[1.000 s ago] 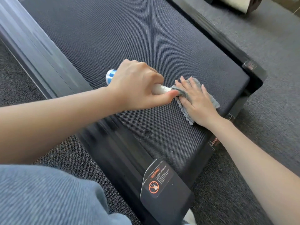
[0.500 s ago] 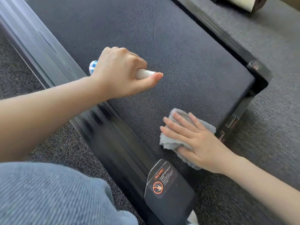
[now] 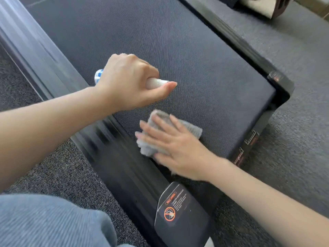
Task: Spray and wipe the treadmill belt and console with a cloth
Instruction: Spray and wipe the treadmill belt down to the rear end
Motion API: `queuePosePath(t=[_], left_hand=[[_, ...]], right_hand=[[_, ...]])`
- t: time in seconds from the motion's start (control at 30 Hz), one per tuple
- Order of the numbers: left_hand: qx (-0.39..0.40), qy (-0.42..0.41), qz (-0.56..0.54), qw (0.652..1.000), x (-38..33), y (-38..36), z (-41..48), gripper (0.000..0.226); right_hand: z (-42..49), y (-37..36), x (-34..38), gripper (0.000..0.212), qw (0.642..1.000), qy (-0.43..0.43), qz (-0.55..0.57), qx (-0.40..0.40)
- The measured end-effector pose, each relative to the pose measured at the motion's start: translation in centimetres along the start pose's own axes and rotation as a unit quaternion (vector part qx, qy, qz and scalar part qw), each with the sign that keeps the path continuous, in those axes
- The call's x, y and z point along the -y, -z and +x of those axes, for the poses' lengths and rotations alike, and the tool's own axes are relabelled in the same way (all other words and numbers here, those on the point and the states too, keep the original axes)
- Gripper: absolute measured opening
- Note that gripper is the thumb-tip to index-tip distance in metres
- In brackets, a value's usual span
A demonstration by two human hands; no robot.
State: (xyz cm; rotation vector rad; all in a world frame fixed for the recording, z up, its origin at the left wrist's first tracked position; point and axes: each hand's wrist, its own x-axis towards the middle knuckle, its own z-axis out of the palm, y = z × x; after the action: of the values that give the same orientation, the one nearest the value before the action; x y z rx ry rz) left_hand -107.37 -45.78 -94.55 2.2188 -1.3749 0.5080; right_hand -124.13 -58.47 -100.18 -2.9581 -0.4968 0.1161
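Over the last second the right hand [image 3: 179, 150] has slid the grey cloth [image 3: 191, 130] away from the spray bottle's nozzle and down the treadmill belt [image 3: 187, 56]. The cloth now lies by the belt's near-left edge, just beside the left side rail [image 3: 44, 56] and a little short of the end cover with the warning sticker [image 3: 171, 209]. The left hand [image 3: 128, 81] has drifted only slightly.

The right hand's fingers [image 3: 151, 128] are straight and spread, pressing the cloth flat on the belt rather than gripping it. The left hand's fingers are curled round a small white spray bottle [image 3: 156, 83], thumb laid along it towards the nozzle, held low over the belt's left half, apart from the cloth.

The cloth looks soft, thin and limp. It will probably bunch up if pushed by one edge, so a flat palm over its middle suits wiping, and a pinch at a corner suits lifting it. The bottle seems light and rigid, easily held round its body. The textured belt should drag on the cloth. The console is out of view, and the wiping appears far from done.
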Motion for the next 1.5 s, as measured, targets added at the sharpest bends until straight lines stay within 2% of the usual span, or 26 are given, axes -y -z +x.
queuePosePath(t=[0.1, 0.17, 0.27, 0.37, 0.43, 0.47, 0.53, 0.63, 0.7, 0.77, 0.83, 0.93, 1.0, 1.07, 1.13, 1.23, 1.3, 1.4, 1.5], left_hand=[[-0.003, 0.003, -0.002, 1.000, 0.3, -0.2, 0.5, 0.062], [-0.013, 0.012, -0.002, 1.000, 0.5, -0.2, 0.9, 0.061], [-0.015, 0.014, -0.007, 1.000, 0.8, -0.2, 1.2, 0.059], [-0.009, 0.012, -0.007, 1.000, 0.8, -0.3, 1.3, 0.060], [-0.009, 0.012, -0.003, 1.000, 0.7, -0.3, 1.4, 0.060], [-0.010, 0.013, -0.004, 1.000, 0.7, -0.4, 1.6, 0.060], [-0.007, 0.012, -0.008, 1.000, 0.5, -0.4, 2.0, 0.061], [-0.007, 0.008, -0.009, 1.000, 0.4, -0.6, 2.6, 0.064], [-0.015, 0.010, -0.009, 1.000, 0.4, -0.6, 3.2, 0.063], [-0.020, 0.012, -0.010, 1.000, 0.5, -0.7, 3.7, 0.062], [-0.023, 0.013, -0.009, 1.000, 0.8, -0.8, 4.1, 0.062], [-0.019, 0.017, -0.011, 1.000, 1.3, -0.9, 4.4, 0.063], [-0.017, 0.019, -0.009, 1.000, 1.7, -0.9, 4.3, 0.063], [-0.012, 0.022, -0.004, 1.000, 2.1, -0.9, 4.0, 0.063], [-0.010, 0.025, -0.004, 1.000, 2.5, -0.8, 3.8, 0.063], [-0.015, 0.025, -0.003, 1.000, 2.8, -0.6, 3.7, 0.061], [-0.018, 0.023, -0.006, 1.000, 2.6, -0.5, 3.9, 0.061], [-0.021, 0.022, -0.010, 0.999, 2.1, -0.7, 4.8, 0.061], [-0.017, 0.023, -0.018, 0.999, 1.2, -1.3, 5.8, 0.062]], right_hand=[[-4.4, 0.0, -0.7, 0.057, 0.999, 0.032, -0.020, 0.027], [-6.7, 0.2, -2.3, 0.059, 0.999, 0.006, -0.020, 0.035], [-7.6, 0.8, -6.8, 0.055, 0.988, -0.140, 0.062, -0.008], [-6.1, 1.7, -13.2, 0.050, 0.936, -0.332, 0.084, -0.080], [-4.7, 1.8, -15.8, 0.051, 0.911, -0.401, 0.056, -0.083], [-4.1, 1.6, -16.1, 0.051, 0.911, -0.401, 0.055, -0.080], [-3.5, 1.3, -14.2, 0.049, 0.934, -0.337, 0.086, -0.075], [-3.8, 1.0, -7.1, 0.051, 0.986, -0.147, 0.083, -0.022], [-3.4, 0.8, -2.8, 0.053, 0.997, -0.029, 0.065, 0.013], [-2.1, 0.8, -1.3, 0.054, 0.998, 0.030, 0.046, 0.036], [-0.1, 1.3, -2.4, 0.054, 0.998, 0.037, 0.034, 0.038], [3.5, 2.1, -6.2, 0.053, 0.999, -0.037, 0.029, 0.020], [4.8, 2.8, -9.7, 0.051, 0.989, -0.139, 0.047, -0.027], [4.5, 3.5, -13.9, 0.049, 0.962, -0.260, 0.057, -0.062], [3.2, 4.0, -17.3, 0.051, 0.929, -0.365, 0.032, -0.053], [2.6, 4.2, -18.3, 0.050, 0.892, -0.444, 0.065, -0.047], [3.1, 4.3, -15.9, 0.047, 0.912, -0.392, 0.104, -0.060], [3.0, 3.0, -9.5, 0.053, 0.987, -0.157, 0.029, -0.034], [2.2, 1.9, -2.9, 0.055, 0.997, -0.010, 0.070, 0.039]])
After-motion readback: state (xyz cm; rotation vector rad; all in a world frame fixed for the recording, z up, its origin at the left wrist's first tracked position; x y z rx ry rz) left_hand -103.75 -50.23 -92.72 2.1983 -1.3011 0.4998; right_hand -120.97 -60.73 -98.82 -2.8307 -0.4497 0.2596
